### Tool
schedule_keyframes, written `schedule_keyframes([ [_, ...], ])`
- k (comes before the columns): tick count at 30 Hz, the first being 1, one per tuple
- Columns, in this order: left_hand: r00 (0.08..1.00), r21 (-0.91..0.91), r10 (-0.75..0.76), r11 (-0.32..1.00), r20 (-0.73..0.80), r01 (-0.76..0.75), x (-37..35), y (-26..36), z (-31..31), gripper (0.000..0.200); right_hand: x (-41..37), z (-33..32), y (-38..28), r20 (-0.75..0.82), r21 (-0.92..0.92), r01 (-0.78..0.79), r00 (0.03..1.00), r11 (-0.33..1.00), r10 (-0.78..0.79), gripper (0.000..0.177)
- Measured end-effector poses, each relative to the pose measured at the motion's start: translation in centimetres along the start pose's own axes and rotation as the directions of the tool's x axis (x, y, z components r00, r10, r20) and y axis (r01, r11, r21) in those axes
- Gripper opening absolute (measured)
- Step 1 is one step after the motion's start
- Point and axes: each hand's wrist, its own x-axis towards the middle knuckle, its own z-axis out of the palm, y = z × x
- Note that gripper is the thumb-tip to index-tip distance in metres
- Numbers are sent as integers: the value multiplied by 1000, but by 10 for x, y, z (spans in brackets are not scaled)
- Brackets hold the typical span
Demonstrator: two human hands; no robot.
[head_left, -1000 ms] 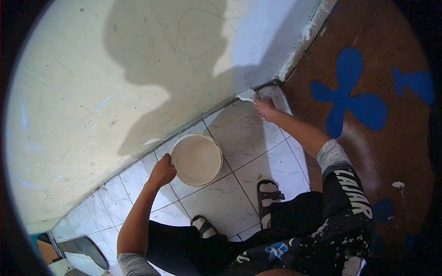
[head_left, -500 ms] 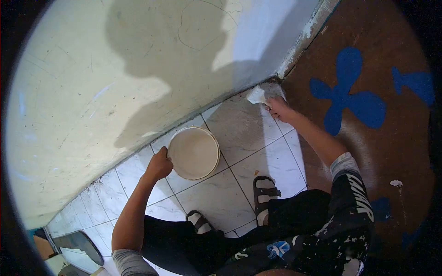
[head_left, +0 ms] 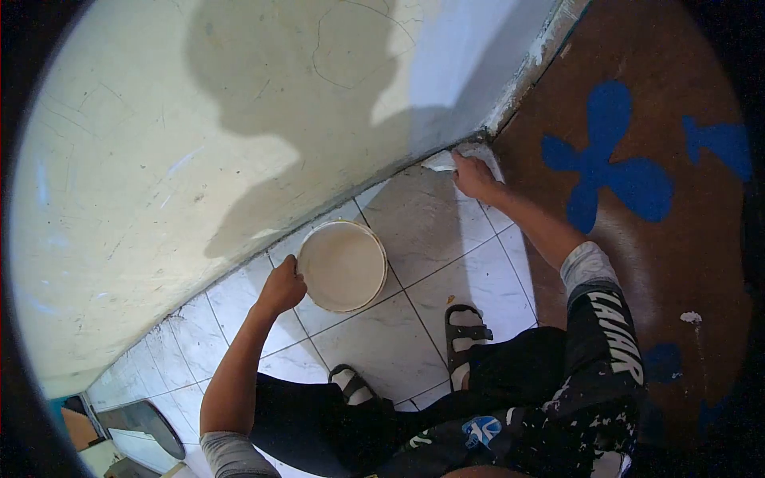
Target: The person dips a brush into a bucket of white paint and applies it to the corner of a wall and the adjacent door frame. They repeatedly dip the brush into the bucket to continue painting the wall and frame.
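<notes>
My left hand is closed on the left edge of a round bucket, its thumb at the rim. Pale, off-white paint shows inside the bucket, which is over the tiled floor. Out in front, my right hand is wrapped around a paintbrush whose wide head is coated white. The brush head is down at the foot of the wall, close to the corner; its handle is mostly hidden by my fingers.
White tiles cover the floor, with my sandaled feet on them. A brown panel with blue painted shapes stands on the right. A dark rounded object is at lower left. My shadow falls across the wall.
My right hand has turned and shifted slightly up and left, and the brush head has come nearer the wall's foot. My left hand keeps its grip on the bucket.
</notes>
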Motion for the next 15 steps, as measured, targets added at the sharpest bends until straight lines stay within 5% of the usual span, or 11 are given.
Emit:
schedule_keyframes([
  [15, 1000, 34, -5, 999, 23, 5, -2, 5, -4, 26, 57, -9, -13, 34, 12, -90, 995, 996, 89, 27],
])
